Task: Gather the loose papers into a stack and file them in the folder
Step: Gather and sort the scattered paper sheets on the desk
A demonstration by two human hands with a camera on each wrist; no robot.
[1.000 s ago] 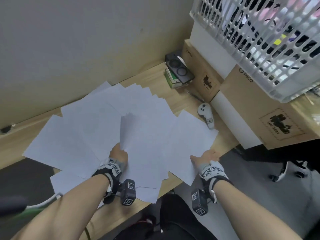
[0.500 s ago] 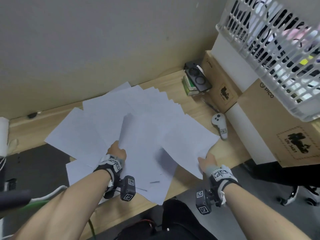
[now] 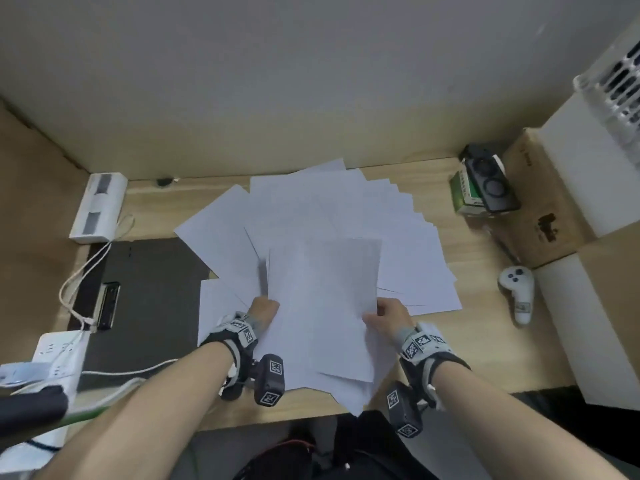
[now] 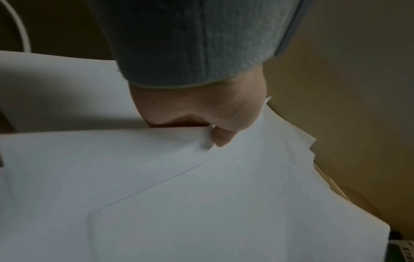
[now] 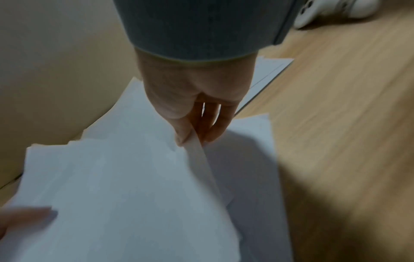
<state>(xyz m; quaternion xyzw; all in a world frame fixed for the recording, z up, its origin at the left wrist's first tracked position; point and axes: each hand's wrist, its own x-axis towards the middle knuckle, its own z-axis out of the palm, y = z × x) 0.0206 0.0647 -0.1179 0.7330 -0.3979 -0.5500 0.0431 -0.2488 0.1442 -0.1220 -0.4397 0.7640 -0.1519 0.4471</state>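
Several white sheets (image 3: 346, 209) lie fanned across the wooden desk (image 3: 485, 341). A gathered bundle of papers (image 3: 325, 306) is lifted at the middle. My left hand (image 3: 265, 306) grips its left edge, thumb on top (image 4: 220, 138). My right hand (image 3: 384, 315) pinches its right edge between thumb and fingers (image 5: 192, 134). A black folder (image 3: 145, 289) with a metal clip (image 3: 109, 304) lies open on the desk to the left, partly under the sheets.
A white power strip (image 3: 59, 355) with cables and a white box (image 3: 98, 206) sit at the left. At the right are a white controller (image 3: 517, 292), a green box with a black device (image 3: 479, 190), cardboard boxes (image 3: 543, 206) and a white basket (image 3: 620, 77).
My right hand carried the right-hand sheet leftward onto the bundle in my left hand. The head view swung left, bringing the black folder and power strip into sight.
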